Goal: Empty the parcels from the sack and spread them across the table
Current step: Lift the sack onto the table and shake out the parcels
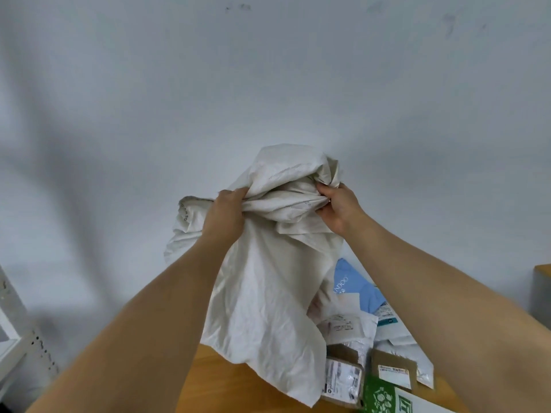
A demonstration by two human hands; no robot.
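Observation:
A cream woven sack [268, 281] hangs limp in the air in front of me, bunched at the top. My left hand [226, 216] grips the bunched cloth on its left side and my right hand [338, 205] grips it on the right. The sack's lower edge hangs down over the wooden table [226, 386]. Parcels lie heaped on the table under and right of the sack: a blue mailer [354, 284], white mailers [348, 326], a small brown box with a label [343, 380], a brown envelope [393, 371] and a green-and-white box [384, 397].
A pale wall fills most of the view behind the sack. A grey metal shelf upright [18, 332] stands at the far left. Another wooden surface edge [542, 269] shows at the far right.

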